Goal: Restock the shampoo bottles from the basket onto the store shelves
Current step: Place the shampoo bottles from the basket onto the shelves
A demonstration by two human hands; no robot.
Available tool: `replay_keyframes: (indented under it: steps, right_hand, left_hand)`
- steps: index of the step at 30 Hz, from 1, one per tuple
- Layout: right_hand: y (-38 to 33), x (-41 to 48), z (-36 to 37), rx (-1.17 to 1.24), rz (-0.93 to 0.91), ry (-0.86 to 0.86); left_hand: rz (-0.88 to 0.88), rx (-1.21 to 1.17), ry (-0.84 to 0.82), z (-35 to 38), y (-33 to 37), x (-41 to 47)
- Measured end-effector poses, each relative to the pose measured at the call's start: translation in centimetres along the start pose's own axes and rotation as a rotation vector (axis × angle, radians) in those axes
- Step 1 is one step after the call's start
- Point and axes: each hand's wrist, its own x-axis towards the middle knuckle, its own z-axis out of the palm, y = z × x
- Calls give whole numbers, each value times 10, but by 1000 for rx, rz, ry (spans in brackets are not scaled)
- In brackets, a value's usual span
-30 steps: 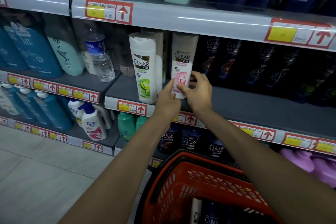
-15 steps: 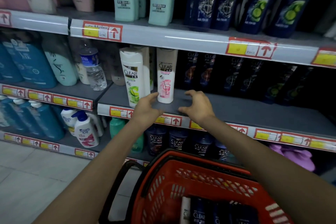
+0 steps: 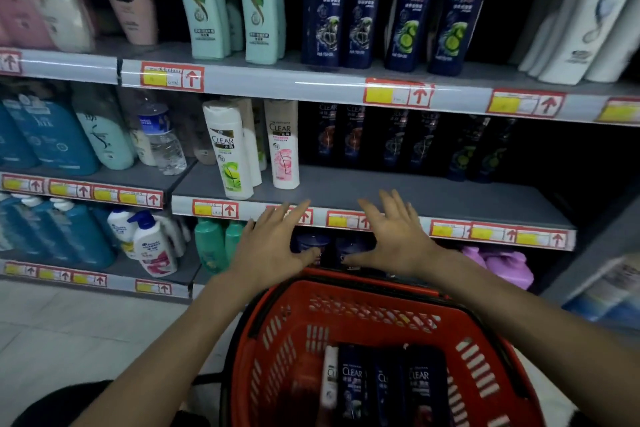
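Observation:
A white and pink Clear shampoo bottle (image 3: 284, 146) stands upright on the middle shelf (image 3: 398, 196), beside a white and green Clear bottle (image 3: 229, 149). Both my hands hover empty in front of the shelf edge, above the red basket (image 3: 374, 308). My left hand (image 3: 273, 246) has its fingers spread and straight. My right hand (image 3: 394, 236) is likewise spread flat. Inside the basket lie several dark blue Clear bottles (image 3: 388, 385) and one white bottle (image 3: 329, 378).
Dark blue Clear bottles (image 3: 391, 7) line the top shelf, with darker ones (image 3: 408, 139) at the back of the middle shelf. A clear water bottle (image 3: 161, 139) and teal bottles stand left. Purple bottles (image 3: 502, 263) sit low right. Tiled floor lies left.
Both hands let go of the white and pink bottle, which now stands on the shelf, and drew back toward the basket with fingers spread. The view tilted upward.

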Motion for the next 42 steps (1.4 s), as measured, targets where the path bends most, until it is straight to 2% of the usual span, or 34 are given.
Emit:
replay_keyframes:
  steps: [5,10,14,17,21,27,30,32,35,38,42]
  right_hand:
    - [24,-60,18,3,-50,-107]
    - [49,-105,64,-19,-81,-313]
    - [55,-117,105,-55,-80,-471]
    - [50,-123,128,-48,-143,-526]
    - [49,-133,150,-108,-191,-610]
    - [49,-127,159,-134,-194,-658]
    - [53,-121,160,-148,-190,-651]
    - [55,-119,161,-140,-176,-649]
    - [59,-117,161,-122,-169,-639]
    - [63,-117,161,-132,-168,-639]
    - [67,-117,162,-163,-168,-643]
  left_hand:
    - [68,-21,-81,34,29,-36]
    - [99,55,-323,83,38,-61]
    - [3,68,-549,125,32,-71]
    - [-88,3,-649,154,24,-74]
    - [-323,-109,-745,195,14,-70]
    - [-439,-221,-724,260,7,-59]
    - [-404,-307,-745,259,17,-61]
    - [-452,-430,-715,247,33,-64]
    - [-579,-461,-614,287,13,-65]
    - [-570,-492,-564,356,-25,-56]
    - [-533,-582,-551,393,-50,-60]
